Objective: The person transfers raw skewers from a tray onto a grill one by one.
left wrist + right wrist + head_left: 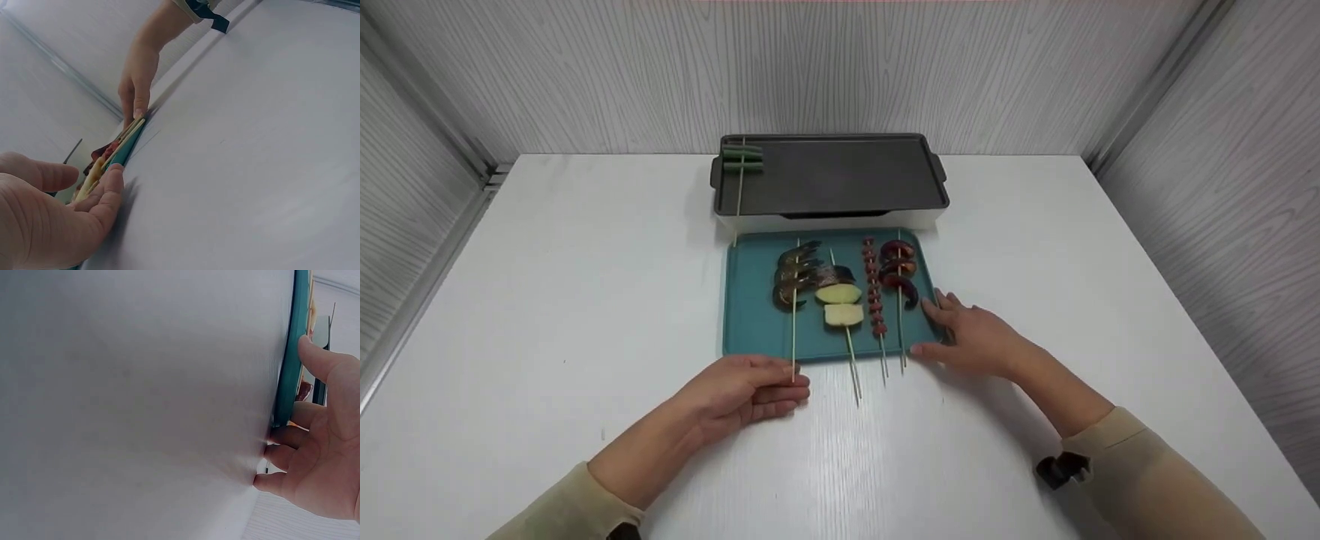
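Note:
A teal tray (754, 315) carries several skewers: a shrimp skewer (795, 274), one with thick pale slices (840, 304), one of small red pieces (875, 296) and one with curved dark red pieces (898, 270). My left hand (742, 394) is at the near left edge, its fingertips by the shrimp skewer's stick end. In the left wrist view, a gap separates its thumb from the fingers (109, 194), which touch the tray's rim. My right hand (979, 337) holds the near right corner, thumb on the front wall; the outer fingertips reach the tabletop in the right wrist view.
Behind the tray stands a black griddle (840, 176) on a white base. A skewer of green sticks (742, 159) lies across its left end, the stick reaching toward the tray's far left corner. Woodgrain panels (825, 75) enclose the white table (585, 300) at the back and sides.

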Demonstrator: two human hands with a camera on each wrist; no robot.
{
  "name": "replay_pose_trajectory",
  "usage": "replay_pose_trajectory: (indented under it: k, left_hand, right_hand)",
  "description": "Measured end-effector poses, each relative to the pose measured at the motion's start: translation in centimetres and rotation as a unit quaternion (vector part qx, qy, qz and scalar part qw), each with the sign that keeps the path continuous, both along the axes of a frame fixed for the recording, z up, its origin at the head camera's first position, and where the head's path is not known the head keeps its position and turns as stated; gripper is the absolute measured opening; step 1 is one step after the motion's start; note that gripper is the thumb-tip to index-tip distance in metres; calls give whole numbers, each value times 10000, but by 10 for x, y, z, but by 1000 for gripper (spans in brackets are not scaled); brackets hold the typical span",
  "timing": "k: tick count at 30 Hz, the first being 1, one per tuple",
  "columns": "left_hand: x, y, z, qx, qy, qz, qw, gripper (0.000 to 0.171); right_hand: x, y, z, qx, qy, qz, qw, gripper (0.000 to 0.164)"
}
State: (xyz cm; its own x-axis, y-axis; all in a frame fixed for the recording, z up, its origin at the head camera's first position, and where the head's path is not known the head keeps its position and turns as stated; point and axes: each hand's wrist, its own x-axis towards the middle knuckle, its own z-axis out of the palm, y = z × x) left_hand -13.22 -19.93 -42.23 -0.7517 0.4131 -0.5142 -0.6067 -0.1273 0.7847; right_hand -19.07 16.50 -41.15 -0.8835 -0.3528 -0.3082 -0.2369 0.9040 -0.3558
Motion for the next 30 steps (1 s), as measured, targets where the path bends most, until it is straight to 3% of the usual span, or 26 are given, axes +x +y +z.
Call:
replay_pose_trajectory:
  k: [9,21,30]
  left_hand:
    - [-4,-1,2,87,159,70,9998,43]
    - [-4,-4,1,-155,516,-28,9985,41]
    - [-1,-6,4,-311,533,11,9981,40]
  right_hand:
    - [-2,0,-3,-30,47,36,10000,93]
    - [-2,1,-2,-57,81,90,9999,92]
    - [-2,1,-2,-80,69,84,9999,93]
